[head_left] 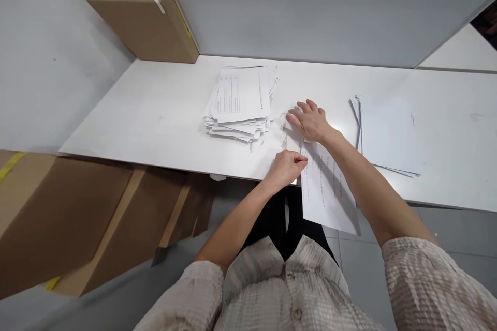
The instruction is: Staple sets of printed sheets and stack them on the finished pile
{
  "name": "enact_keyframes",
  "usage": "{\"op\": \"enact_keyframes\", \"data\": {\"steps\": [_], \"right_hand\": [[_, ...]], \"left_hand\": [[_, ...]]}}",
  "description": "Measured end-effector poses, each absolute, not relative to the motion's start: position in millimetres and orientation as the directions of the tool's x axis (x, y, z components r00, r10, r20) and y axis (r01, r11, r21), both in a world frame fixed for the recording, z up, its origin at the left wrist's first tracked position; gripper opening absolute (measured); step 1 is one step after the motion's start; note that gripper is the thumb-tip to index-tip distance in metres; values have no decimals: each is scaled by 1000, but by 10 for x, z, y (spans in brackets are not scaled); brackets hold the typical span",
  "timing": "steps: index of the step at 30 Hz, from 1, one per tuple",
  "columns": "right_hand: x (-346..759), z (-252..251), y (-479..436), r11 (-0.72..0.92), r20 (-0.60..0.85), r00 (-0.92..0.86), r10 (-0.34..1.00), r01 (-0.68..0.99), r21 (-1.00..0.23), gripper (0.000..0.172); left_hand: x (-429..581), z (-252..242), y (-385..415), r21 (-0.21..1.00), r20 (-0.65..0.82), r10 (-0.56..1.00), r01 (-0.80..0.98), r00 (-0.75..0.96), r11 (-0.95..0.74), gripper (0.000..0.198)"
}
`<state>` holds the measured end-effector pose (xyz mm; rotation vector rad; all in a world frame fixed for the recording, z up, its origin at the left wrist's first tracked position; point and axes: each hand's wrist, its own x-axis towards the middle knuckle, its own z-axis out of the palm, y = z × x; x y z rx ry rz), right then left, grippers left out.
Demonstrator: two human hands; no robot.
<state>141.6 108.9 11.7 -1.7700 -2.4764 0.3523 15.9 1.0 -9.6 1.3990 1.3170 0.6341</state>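
A printed sheet (326, 191) lies partly on the white table and hangs over its front edge. My left hand (286, 168) pinches the left edge of this sheet between thumb and fingers. Above it, my right hand (308, 120) rests near the sheet's far end with its fingers spread, palm down; what lies beneath the palm is hidden. To the left stands an uneven stack of printed papers (243, 95). On the right, beyond my right forearm, is a smaller pile of mostly blank-looking sheets (388, 129), slightly fanned.
The white table (155, 119) runs along a grey panel. A cardboard box (155, 26) stands at its back left corner. Larger cardboard boxes (58, 217) are below the table at the left. Small paper scraps lie beside the stack.
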Motion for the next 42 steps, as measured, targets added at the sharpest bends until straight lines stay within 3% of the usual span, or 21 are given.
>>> {"op": "enact_keyframes", "data": {"steps": [18,26,30,33,35,39,42], "right_hand": [[1365,32,978,359,104,-349,931,927,-108,52],[1456,27,1183,315,-5,-340,941,879,-359,52],[1600,203,1108,324,211,-247,946,760,-563,53],[1817,380,659,216,326,3,945,743,-634,47],[1991,431,176,32,227,148,962,769,-639,41],[2277,260,-843,-301,-130,273,953,809,-504,43],[2341,10,-1319,-454,-363,277,890,617,-643,41]], "left_hand": [[138,-141,15,930,-251,931,334,266,155,15],[134,-114,-2,924,-238,934,358,267,133,16],[97,-95,-27,924,-245,928,358,280,136,19],[17,-80,-129,933,-215,935,344,281,111,20],[-58,-70,-241,935,-207,936,338,286,104,20],[-188,-57,-478,946,-129,944,323,303,26,18],[-199,-34,-585,951,58,932,264,357,-160,15]]}}
